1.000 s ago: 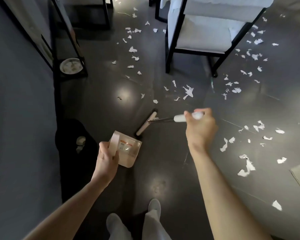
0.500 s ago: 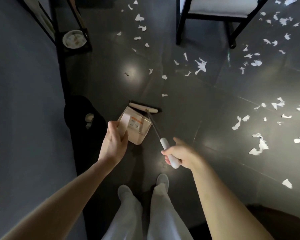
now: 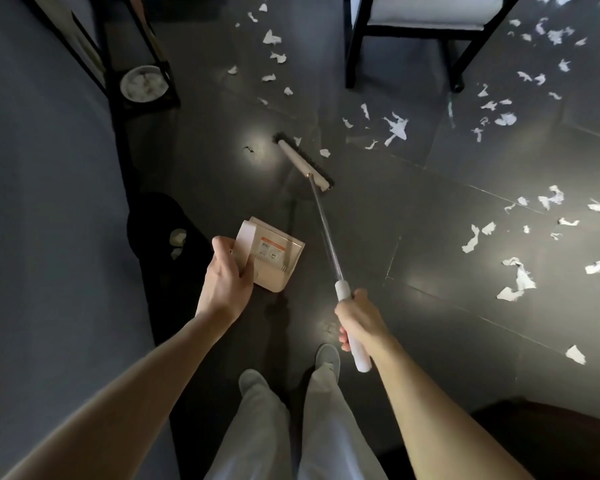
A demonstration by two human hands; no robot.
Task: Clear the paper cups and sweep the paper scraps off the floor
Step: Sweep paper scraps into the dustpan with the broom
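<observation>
My right hand grips the white handle of a broom. Its cream head with dark bristles rests on the dark floor, with two small paper scraps right beside it. My left hand holds a beige dustpan by its handle, low over the floor and short of the broom head. Several white paper scraps lie scattered ahead and to the right. No paper cup is plainly in view.
A black bin bag with white scraps inside stands left of the dustpan, against a grey wall. A black shelf frame holds a round plate. A black-legged chair stands ahead. My feet are below.
The broom head has swung away from the dustpan's mouth and out ahead toward the scraps. My right hand has moved right and lower in view. The dustpan stays in my left hand.
</observation>
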